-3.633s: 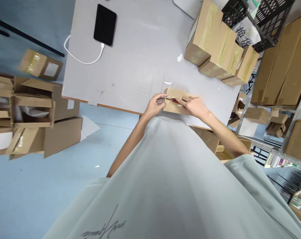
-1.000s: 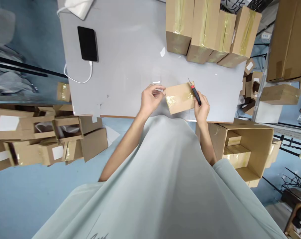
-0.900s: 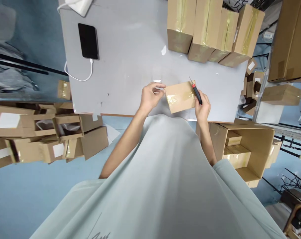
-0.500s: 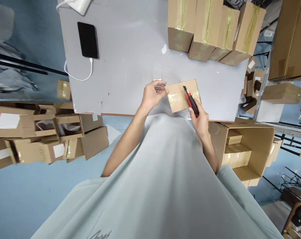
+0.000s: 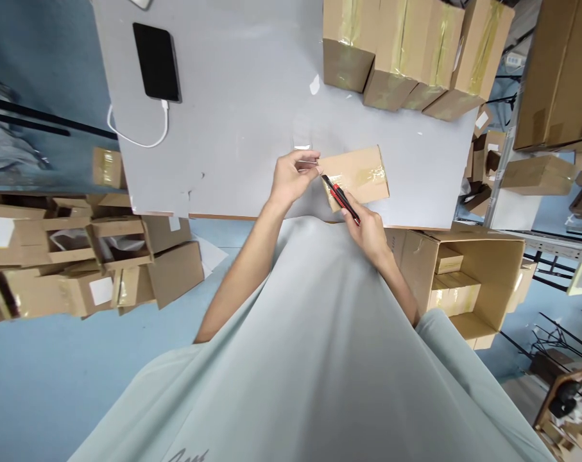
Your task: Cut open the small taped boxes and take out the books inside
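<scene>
A small cardboard box (image 5: 360,170) with shiny tape across it lies near the table's front edge. My left hand (image 5: 293,174) is at its left end, thumb and curled fingers closed on the edge there. A red and black utility knife (image 5: 343,202) is gripped in my right hand (image 5: 369,234), above the box's front part. The knife's tip points up and left, at the taped left end close to my left fingertips. Whether the blade touches the tape I cannot tell.
Several taped cardboard boxes (image 5: 391,58) stand at the table's back right. A black phone (image 5: 156,61) with a white cable lies at the left. Below the table's right edge is a large open carton (image 5: 497,276) with small boxes inside; opened boxes (image 5: 175,269) are piled at left.
My right hand has carried the utility knife leftward, from the box's right part to its left end. My left hand stays at the left edge. The view has shifted slightly.
</scene>
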`<state>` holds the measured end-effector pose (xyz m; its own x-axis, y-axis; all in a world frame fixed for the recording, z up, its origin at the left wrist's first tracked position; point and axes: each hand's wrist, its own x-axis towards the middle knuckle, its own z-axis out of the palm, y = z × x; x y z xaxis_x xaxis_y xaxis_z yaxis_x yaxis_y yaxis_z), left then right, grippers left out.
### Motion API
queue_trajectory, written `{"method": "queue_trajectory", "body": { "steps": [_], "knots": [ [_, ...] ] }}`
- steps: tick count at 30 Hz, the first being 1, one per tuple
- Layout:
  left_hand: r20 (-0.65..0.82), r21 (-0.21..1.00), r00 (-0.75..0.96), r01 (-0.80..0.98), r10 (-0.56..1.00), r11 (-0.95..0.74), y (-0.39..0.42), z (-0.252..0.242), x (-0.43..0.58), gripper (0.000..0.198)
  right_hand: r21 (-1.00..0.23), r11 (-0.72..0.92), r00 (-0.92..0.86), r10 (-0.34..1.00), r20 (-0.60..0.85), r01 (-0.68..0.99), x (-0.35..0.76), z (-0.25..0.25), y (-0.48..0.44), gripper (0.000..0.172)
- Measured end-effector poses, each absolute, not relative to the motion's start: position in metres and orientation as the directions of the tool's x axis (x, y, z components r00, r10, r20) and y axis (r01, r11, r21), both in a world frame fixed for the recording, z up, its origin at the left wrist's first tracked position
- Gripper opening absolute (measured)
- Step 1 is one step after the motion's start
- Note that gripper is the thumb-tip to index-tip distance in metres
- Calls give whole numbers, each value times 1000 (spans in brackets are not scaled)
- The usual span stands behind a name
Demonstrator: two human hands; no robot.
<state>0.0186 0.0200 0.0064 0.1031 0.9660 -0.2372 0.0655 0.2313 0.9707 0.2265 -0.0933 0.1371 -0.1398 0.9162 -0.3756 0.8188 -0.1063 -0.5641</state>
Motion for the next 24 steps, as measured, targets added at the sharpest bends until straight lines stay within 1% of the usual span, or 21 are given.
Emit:
{"method": "queue_trajectory", "body": {
  "steps": [4, 8, 11, 17, 21, 24],
  "knots": [
    [-270, 959, 37, 102, 962, 265, 19, 21, 23, 28, -540, -104, -124, 921, -369, 835, 225, 138, -95, 61],
    [-268, 952, -13, 150, 963, 267, 19, 26, 26, 25, -478, -111, -101, 913, -395, 871, 216, 145, -92, 63],
    [-279, 947, -33, 155, 960, 281, 19, 24, 27, 24, -412, -118, -96, 881, -463, 904, 206, 160, -86, 65],
    [-288, 939, -67, 179, 955, 295, 14, 20, 32, 24, -218, -99, -66, 766, -640, 971, 187, 198, -81, 65],
    [-276, 937, -78, 200, 958, 286, 9, 22, 32, 23, -110, -56, -37, 714, -699, 992, 182, 209, -90, 66],
    [-264, 937, -79, 213, 961, 275, 6, 23, 31, 25, -74, -46, -22, 693, -720, 996, 183, 208, -95, 66]
  ]
}}
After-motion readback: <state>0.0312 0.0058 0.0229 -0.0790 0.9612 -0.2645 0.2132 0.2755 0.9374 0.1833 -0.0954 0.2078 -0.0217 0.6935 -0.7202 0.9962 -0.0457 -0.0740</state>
